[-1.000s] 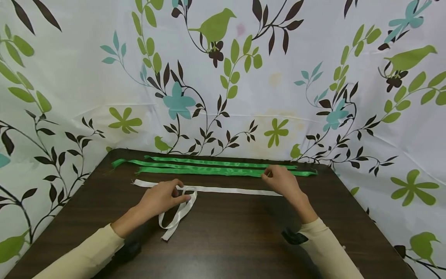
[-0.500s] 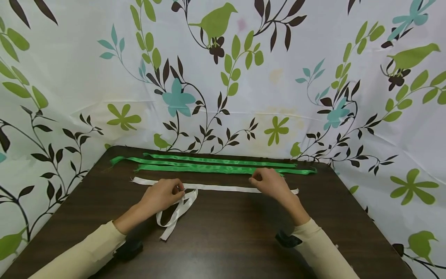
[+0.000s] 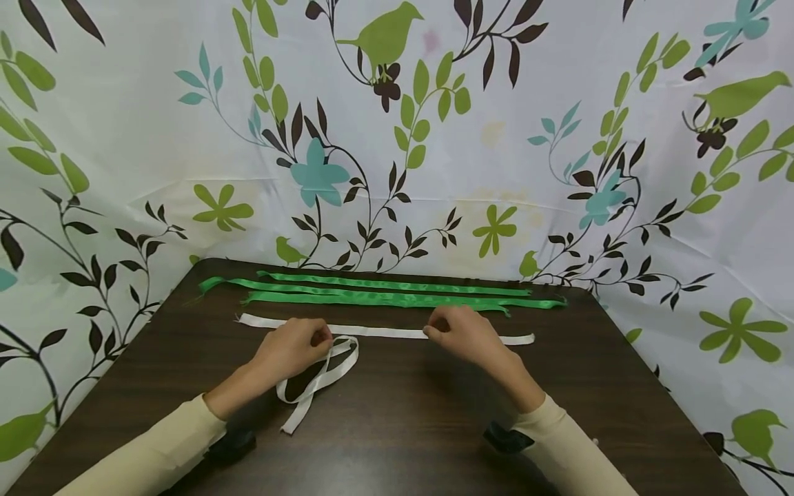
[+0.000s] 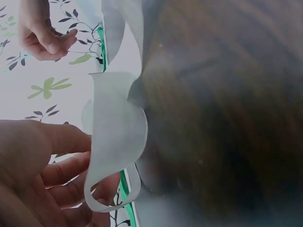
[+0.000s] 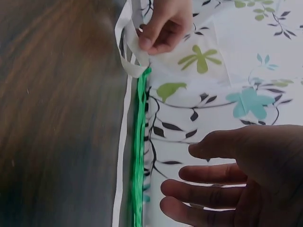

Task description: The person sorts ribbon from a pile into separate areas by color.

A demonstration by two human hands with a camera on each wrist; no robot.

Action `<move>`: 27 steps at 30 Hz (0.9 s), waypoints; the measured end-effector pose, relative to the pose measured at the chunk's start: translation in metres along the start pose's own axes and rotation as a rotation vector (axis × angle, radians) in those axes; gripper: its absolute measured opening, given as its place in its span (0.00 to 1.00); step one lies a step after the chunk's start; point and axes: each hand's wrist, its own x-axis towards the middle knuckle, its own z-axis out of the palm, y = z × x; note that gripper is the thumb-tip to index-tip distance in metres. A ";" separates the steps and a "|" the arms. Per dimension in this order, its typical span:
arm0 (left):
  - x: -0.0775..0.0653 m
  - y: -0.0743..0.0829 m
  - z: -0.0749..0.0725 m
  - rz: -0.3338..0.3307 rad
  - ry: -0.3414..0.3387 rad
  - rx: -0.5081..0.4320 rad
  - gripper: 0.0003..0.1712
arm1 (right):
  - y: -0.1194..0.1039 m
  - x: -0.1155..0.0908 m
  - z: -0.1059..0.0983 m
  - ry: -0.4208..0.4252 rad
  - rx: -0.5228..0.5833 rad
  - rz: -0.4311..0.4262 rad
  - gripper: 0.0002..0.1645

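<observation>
My left hand [image 3: 296, 348] pinches a narrow white ribbon [image 3: 327, 375] between thumb and fingers. The ribbon hangs in loose loops, one end trailing toward the near side of the table. Close up in the left wrist view, the same white ribbon [image 4: 116, 125] curls in front of the fingertips. A second white ribbon [image 3: 378, 333] lies straight across the table behind both hands. My right hand [image 3: 466, 335] hovers in front of that ribbon's right half, fingers loosely bent. Nothing shows between the fingers of the right hand [image 5: 213, 182] in the right wrist view.
Several green ribbons [image 3: 372, 299] lie side by side along the far edge of the dark wooden table [image 3: 397, 434]. Directly behind the table hangs a white cloth [image 3: 397, 186] printed with birds, leaves and flowers.
My right hand has moved left, uncovering the straight white ribbon's right end. My left hand's thumb and fingers have closed together on the looped ribbon, which has shifted slightly.
</observation>
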 end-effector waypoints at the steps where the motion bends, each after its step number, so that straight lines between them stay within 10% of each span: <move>1: -0.001 0.001 0.000 0.001 0.003 0.004 0.03 | -0.003 0.000 0.001 -0.003 -0.001 -0.007 0.06; 12: -0.008 0.021 -0.009 0.007 0.008 -0.002 0.05 | -0.046 -0.011 0.023 -0.138 0.220 -0.138 0.19; 20: -0.014 0.038 -0.018 0.012 -0.008 0.002 0.06 | -0.073 -0.007 0.048 -0.086 0.184 -0.111 0.29; 27: -0.018 0.045 -0.021 -0.005 -0.010 -0.004 0.06 | -0.085 0.002 0.057 -0.053 0.180 -0.125 0.19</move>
